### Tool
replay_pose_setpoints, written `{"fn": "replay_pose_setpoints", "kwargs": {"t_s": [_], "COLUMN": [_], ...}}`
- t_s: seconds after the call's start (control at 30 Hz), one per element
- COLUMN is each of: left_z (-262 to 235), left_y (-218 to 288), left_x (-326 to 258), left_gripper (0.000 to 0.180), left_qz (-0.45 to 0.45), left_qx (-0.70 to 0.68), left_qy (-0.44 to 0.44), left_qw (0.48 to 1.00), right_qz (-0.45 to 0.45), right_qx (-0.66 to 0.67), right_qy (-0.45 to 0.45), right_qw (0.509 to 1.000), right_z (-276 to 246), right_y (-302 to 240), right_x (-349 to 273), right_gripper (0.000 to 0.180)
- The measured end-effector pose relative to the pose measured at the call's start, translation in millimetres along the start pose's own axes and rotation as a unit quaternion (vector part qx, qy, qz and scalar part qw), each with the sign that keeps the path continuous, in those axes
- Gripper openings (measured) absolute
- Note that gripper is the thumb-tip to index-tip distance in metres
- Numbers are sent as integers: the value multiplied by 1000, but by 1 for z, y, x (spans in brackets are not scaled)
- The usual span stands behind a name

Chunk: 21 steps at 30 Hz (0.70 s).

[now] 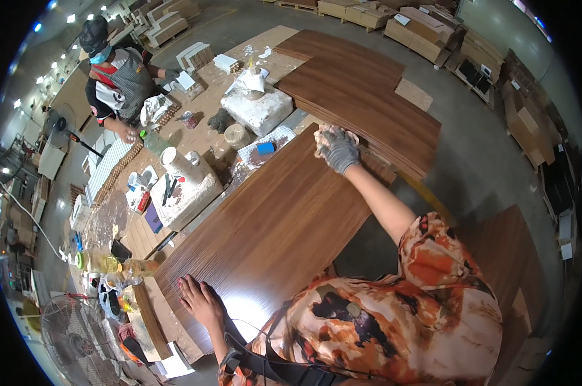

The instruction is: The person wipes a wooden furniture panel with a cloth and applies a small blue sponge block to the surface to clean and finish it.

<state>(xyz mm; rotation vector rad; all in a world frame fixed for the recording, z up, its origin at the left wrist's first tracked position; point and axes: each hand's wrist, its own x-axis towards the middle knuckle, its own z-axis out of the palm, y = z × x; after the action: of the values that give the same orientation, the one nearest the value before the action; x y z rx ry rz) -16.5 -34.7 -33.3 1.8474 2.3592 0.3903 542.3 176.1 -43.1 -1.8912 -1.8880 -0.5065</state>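
Observation:
A long brown wood-grain panel [265, 212] lies in front of me on the worktable. My left hand [202, 305], bare, rests flat on its near left end with the fingers spread. At the panel's far right end my right hand [340, 152], in a grey glove, presses down on a crumpled pale cloth [323, 136]. The fingers are bent over the cloth, which sticks out around them. Just beyond the right hand is a stack of similar brown panels [362, 103]. A blue block [265, 148] sits on a patterned cloth beside the panel's far edge.
Across the table a person [123, 83] in a cap and apron handles small white pieces. Wrapped white blocks [257, 109], a white cup [172, 158] and bottles [98, 262] stand along the far side. A fan [78, 338] is at lower left; stacked boards [420, 35] line the floor behind.

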Motion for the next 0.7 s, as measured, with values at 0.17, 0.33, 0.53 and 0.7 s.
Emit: {"fn": "replay_pose_setpoints", "kwargs": {"t_s": [0.17,0.33,0.53,0.7], "left_z": [-2,0,7,6], "left_y": [-4,-15,-13,-11], "left_x": [-4,-4,-1,2], "left_gripper": [58,58,58,58], "left_qz": [-29,-16,-7,-4], "left_qx": [34,25,13,15], "left_qy": [-2,2,9,4], "left_qw": [999,1000,1000,1000], "right_qz": [-176,-76,-43,-179], "right_qx": [161,145,28,170], "right_qy": [37,-125,12,-41], "right_qw": [970,979,999,968], "right_z": [-53,-87,-79,-144], "right_y": [-113,-65,-27,-163], "right_x": [-73,-63,-91,-145], "right_gripper": [33,35,37,32]}}
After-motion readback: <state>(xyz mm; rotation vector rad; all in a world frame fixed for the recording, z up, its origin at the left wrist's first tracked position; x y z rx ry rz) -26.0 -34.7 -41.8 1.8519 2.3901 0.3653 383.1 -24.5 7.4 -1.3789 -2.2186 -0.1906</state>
